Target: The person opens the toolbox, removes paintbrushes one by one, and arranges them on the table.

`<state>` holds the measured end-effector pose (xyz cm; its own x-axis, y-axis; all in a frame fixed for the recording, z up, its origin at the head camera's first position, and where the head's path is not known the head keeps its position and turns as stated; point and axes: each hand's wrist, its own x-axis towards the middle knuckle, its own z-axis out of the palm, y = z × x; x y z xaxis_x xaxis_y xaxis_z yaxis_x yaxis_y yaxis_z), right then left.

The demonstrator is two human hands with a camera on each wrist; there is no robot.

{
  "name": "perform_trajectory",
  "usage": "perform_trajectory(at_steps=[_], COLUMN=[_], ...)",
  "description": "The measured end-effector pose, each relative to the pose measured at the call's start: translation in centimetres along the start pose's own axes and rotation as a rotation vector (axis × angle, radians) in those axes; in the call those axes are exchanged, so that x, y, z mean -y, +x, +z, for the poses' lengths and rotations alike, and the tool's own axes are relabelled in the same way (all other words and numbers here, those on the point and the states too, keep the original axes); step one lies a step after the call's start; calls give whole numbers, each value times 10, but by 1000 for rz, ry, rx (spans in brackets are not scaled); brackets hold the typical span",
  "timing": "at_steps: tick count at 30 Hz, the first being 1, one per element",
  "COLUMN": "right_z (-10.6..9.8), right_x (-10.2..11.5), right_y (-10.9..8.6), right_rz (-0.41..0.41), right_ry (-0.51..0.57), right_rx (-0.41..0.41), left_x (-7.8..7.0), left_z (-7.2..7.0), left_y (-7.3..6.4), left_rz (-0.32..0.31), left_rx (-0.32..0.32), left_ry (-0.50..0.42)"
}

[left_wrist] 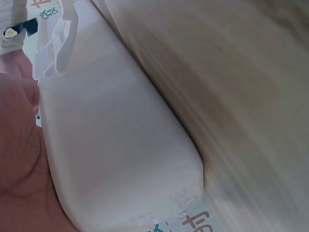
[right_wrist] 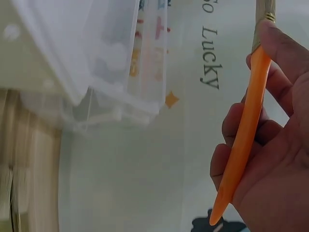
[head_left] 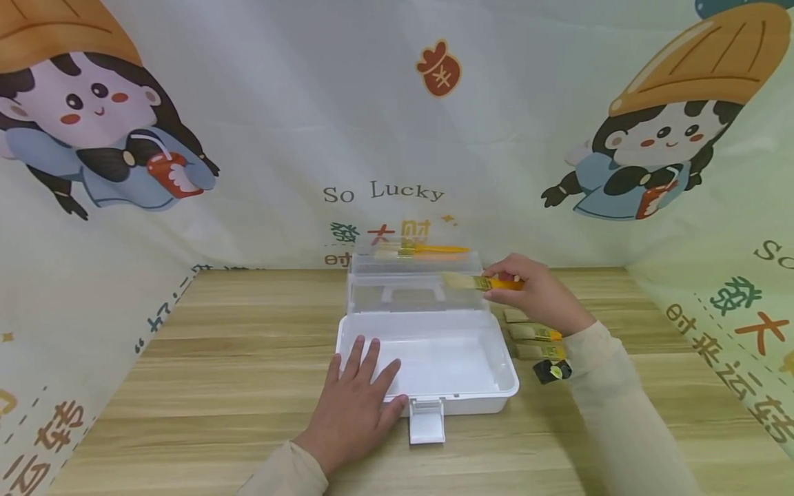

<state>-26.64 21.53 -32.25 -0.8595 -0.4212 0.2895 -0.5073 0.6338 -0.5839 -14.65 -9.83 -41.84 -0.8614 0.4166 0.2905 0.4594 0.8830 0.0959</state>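
My right hand (head_left: pixel 527 289) pinches a paintbrush (right_wrist: pixel 248 111) by its orange handle and ferrule. In the head view its pale bristles point left, over the clear lid (head_left: pixel 366 293) of a white plastic box (head_left: pixel 428 406). The box stands with its lid raised at the back and its white latch (head_left: pixel 426 424) hanging down in front. Fingers spread, my left hand (head_left: pixel 353 413) rests on the front left rim; its palm lies against the box wall in the left wrist view. Another orange-handled paintbrush (head_left: pixel 437 249) lies in the clear upper part behind.
Several paintbrushes (head_left: pixel 536 333) lie in a row on the wooden table (head_left: pixel 248 372), right of the box, partly under my right forearm. A small black item (head_left: pixel 552 372) is at the right sleeve. Printed cloth (head_left: pixel 279 124) surrounds the table at the back and sides.
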Motion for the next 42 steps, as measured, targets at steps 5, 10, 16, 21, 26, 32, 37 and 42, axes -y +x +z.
perform_trajectory(at_steps=[5, 10, 16, 21, 26, 32, 37, 42], right_z=[-10, -14, -15, -13, -11, -8, -7, -6], right_x=[-16, -36, -60, -82, -99, -106, -110, -113], right_y=[-22, -47, -76, -94, -107, -113, -114, -114], right_rz=[6, 26, 127, 154, 171, 206, 204, 191], right_ry=[-38, -71, -90, -76, -106, -111, -76, -64], right_rx=[-10, -11, 24, 74, 128, 227, 298, 339], left_x=[0, 0, 0, 0, -1, 0, 1, 1], left_z=[0, 0, -1, -2, -2, -1, 1, 1], left_y=[1, 1, 0, 0, 0, 1, 1, 0], left_rz=[2, 4, 7, 7, 4, 3, 7, 7], left_rx=[9, 5, -7, -5, 5, -6, -6, -4], left_ry=[-3, -3, -4, -6, -6, -1, -8, -14])
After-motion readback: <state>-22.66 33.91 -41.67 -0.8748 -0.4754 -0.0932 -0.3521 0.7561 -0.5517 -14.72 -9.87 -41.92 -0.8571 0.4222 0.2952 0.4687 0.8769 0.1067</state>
